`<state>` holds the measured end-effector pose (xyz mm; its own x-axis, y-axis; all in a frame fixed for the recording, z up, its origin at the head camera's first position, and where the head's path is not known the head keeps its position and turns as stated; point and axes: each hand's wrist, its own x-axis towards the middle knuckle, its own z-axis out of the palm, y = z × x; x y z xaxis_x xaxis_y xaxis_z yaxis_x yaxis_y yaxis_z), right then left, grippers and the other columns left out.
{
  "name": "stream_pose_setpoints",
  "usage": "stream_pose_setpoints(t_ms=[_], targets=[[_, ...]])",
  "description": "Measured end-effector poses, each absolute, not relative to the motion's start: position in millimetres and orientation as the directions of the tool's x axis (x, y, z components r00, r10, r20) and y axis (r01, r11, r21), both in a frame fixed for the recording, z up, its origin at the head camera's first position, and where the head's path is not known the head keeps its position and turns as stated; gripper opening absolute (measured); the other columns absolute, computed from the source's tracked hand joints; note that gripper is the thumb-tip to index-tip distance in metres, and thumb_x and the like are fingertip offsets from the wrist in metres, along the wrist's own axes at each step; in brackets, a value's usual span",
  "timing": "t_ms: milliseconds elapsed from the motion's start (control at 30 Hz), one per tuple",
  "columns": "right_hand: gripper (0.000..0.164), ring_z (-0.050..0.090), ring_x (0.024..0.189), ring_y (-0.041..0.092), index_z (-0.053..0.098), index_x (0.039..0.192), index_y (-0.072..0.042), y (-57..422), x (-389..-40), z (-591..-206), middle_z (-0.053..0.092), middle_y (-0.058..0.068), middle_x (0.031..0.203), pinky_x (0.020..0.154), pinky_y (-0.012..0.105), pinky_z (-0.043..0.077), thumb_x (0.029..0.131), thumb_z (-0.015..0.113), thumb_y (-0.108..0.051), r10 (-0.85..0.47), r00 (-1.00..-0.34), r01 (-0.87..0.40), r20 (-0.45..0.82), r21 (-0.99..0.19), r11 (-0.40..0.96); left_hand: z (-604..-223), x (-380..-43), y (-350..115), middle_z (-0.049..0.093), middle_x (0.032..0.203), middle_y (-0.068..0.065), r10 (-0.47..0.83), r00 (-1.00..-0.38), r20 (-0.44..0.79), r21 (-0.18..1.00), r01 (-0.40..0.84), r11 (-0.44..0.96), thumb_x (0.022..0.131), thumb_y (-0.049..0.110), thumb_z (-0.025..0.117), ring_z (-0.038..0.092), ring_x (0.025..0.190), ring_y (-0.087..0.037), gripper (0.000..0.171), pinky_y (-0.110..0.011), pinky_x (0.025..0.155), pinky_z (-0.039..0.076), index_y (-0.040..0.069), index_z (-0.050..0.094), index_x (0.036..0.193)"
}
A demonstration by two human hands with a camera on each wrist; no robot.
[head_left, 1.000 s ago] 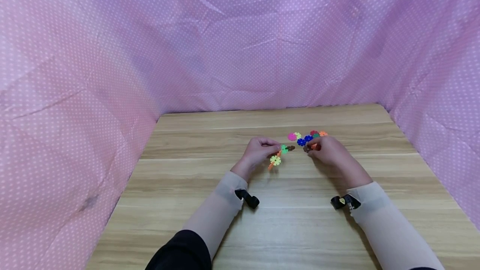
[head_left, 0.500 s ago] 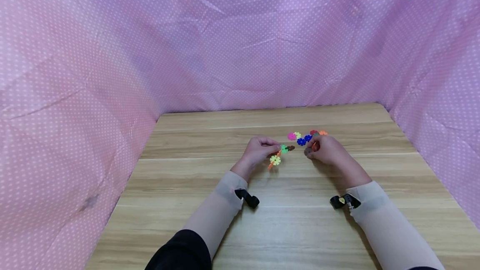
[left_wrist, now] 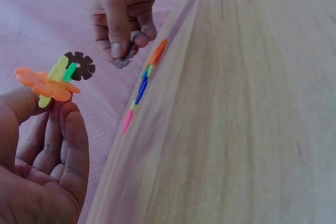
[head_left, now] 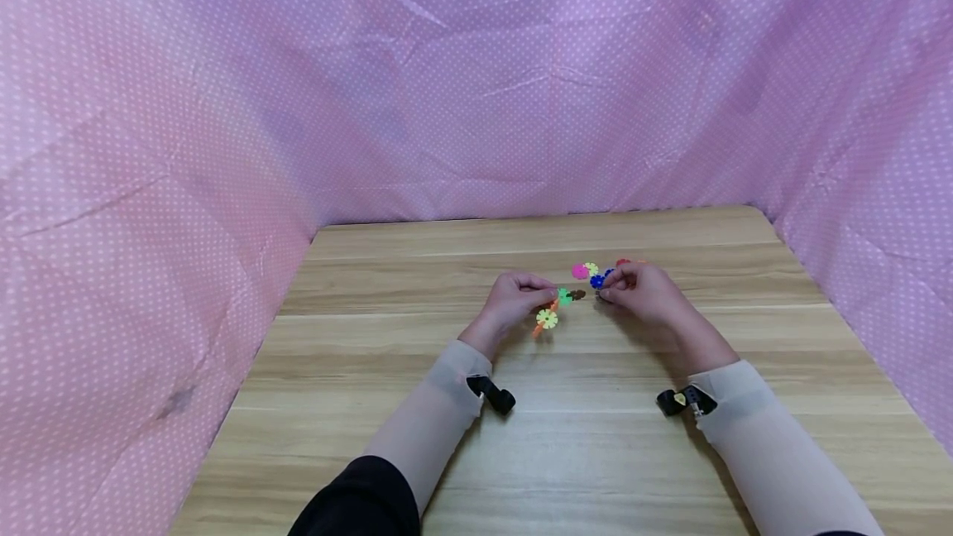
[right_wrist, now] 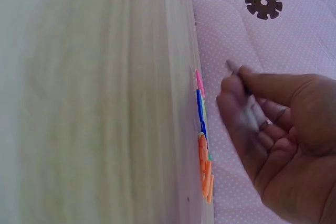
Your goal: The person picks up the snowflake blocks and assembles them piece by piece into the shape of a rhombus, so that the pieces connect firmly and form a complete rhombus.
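Note:
My left hand (head_left: 512,304) pinches a cluster of joined snowflake discs above the table. Orange, yellow (head_left: 547,318), green (head_left: 564,296) and dark brown (left_wrist: 84,67) discs make it up, the brown one jutting out toward my right hand. Between the thumb and fingertips of my right hand (head_left: 649,294) is a small dark snowflake disc (left_wrist: 124,60), seen nearly edge-on in the right wrist view. A short gap separates this disc from the cluster. From the head, my fingers hide most of it.
Several loose discs lie flat behind my hands: pink (head_left: 580,271), yellow-green (head_left: 591,269), blue (head_left: 597,281) and red (head_left: 623,261), with orange ones (right_wrist: 205,161) beside the right hand. A pink dotted cloth (head_left: 476,89) hangs around the wooden table (head_left: 566,437).
My right hand has shifted slightly left toward the cluster, and its dark disc has turned in the fingers. Fingers now cover more of the loose discs. The left hand stays put.

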<state>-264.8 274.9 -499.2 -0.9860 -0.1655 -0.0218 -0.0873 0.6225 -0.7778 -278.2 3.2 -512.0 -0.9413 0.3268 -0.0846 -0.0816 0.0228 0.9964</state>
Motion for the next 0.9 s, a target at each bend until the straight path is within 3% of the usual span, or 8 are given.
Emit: stream_pose_setpoints(t_ms=[200,667,900], targets=[[0.019,0.074,0.081,0.03,0.072,0.107,0.003,271.4,-264.0,-495.8,0.074,0.014,0.093,0.07,0.035,0.063,0.097,0.077,-0.012,-0.189,-0.981,-0.055,-0.044,-0.872,0.487,-512.5,-278.3,3.6,0.079,0.091,-0.009,0.326,-0.942,-0.084,0.996,-0.081,0.021,0.092,0.005,0.081,0.074,0.079,-0.013,0.011,-0.028,0.074,0.062,0.001,0.081,0.102],[0.021,0.073,0.087,0.033,0.07,0.115,0.01,268.7,-264.6,-493.5,0.072,0.019,0.097,0.081,0.046,0.063,0.1,0.072,-0.004,-0.263,-0.962,-0.019,-0.071,-0.945,0.327,-515.2,-280.0,3.1,0.079,0.092,-0.01,0.318,-0.945,-0.076,0.997,-0.075,0.016,0.091,0.005,0.082,0.074,0.078,-0.011,0.014,-0.028,0.075,0.062,-0.001,0.08,0.103],[0.022,0.073,0.082,0.022,0.069,0.116,0.013,266.5,-263.0,-490.6,0.072,0.019,0.099,0.08,0.044,0.064,0.1,0.071,-0.002,-0.281,-0.958,-0.027,-0.061,-0.954,0.299,-513.9,-280.1,4.1,0.079,0.09,-0.009,0.316,-0.945,-0.084,0.996,-0.079,0.029,0.09,0.005,0.082,0.073,0.077,-0.012,0.011,-0.026,0.072,0.062,0.001,0.081,0.101]])
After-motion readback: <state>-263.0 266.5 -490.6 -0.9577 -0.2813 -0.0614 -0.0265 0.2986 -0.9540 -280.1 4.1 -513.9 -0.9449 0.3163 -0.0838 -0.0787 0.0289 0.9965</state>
